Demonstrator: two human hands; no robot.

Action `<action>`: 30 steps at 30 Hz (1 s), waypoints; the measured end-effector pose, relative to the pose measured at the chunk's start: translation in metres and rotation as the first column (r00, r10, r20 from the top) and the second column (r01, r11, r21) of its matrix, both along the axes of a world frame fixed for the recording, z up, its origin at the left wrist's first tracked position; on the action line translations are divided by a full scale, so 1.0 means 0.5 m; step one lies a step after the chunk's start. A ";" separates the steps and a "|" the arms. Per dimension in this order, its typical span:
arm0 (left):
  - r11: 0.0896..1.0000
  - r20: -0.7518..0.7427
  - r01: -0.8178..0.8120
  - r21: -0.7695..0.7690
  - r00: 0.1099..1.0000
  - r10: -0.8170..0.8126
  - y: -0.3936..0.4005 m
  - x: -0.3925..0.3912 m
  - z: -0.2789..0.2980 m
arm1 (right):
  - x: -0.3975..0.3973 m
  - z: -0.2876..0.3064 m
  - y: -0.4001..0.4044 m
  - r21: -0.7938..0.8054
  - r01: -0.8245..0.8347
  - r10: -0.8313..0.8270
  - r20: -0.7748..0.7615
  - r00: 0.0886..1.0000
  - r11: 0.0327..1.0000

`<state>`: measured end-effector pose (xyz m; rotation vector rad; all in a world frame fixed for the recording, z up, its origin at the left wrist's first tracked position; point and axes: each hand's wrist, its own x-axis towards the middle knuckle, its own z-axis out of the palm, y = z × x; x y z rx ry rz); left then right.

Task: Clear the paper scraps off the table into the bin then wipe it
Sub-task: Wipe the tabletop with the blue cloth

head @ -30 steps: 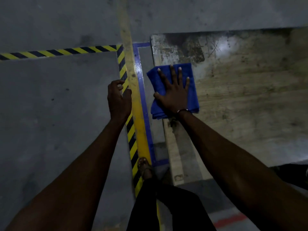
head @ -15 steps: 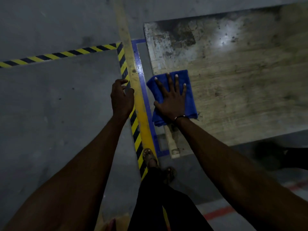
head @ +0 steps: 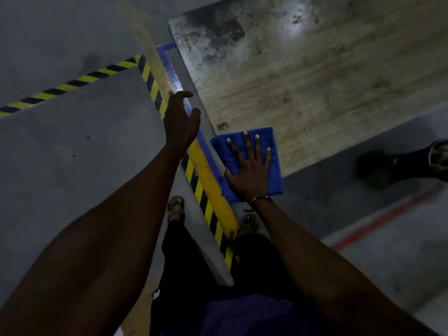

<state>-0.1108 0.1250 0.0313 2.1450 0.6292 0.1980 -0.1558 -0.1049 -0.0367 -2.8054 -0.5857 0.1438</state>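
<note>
A folded blue cloth [head: 274,151] lies on the near left corner of the worn wooden table [head: 327,81], partly hanging past the table's edge. My right hand [head: 249,168] presses flat on the cloth with fingers spread and straight. Over the floor beside the table's left edge hovers my left hand [head: 180,120], fingers loosely curled and holding nothing. No paper scraps or bin show in view.
Yellow, blue and yellow-black hazard tape lines [head: 155,76] run along the grey floor left of the table. A red floor line [head: 388,214] lies at the right. A dark shoe of another person [head: 388,166] stands near the table's near edge. My own feet [head: 175,207] are below.
My right hand has slid the cloth along the table's left edge toward me, down to the near corner. The left hand has loosened from a curl, and the view has tilted.
</note>
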 end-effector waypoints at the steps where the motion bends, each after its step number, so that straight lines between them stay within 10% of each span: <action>1: 0.998 -0.005 0.066 0.005 0.998 -0.066 -0.007 0.009 0.003 | -0.008 -0.003 -0.001 -0.009 0.036 -0.036 0.006 0.999 0.999; 9: 0.759 -0.079 0.645 0.085 0.764 -0.640 -0.032 0.092 -0.013 | -0.069 -0.016 0.055 -0.045 0.507 -0.506 0.045 0.862 0.861; 19: 0.377 -0.223 0.893 0.246 0.431 -0.875 -0.038 0.148 -0.099 | -0.056 -0.025 0.108 0.163 0.835 -0.850 0.056 0.524 0.526; 24: 0.317 -0.195 0.908 0.273 0.375 -0.906 -0.104 0.174 -0.116 | -0.042 -0.033 0.110 0.163 0.878 -0.892 0.058 0.448 0.451; 30: 0.412 -0.169 0.797 0.440 0.525 -0.835 -0.150 0.160 -0.151 | -0.022 -0.036 0.092 0.215 0.880 -0.906 0.081 0.416 0.424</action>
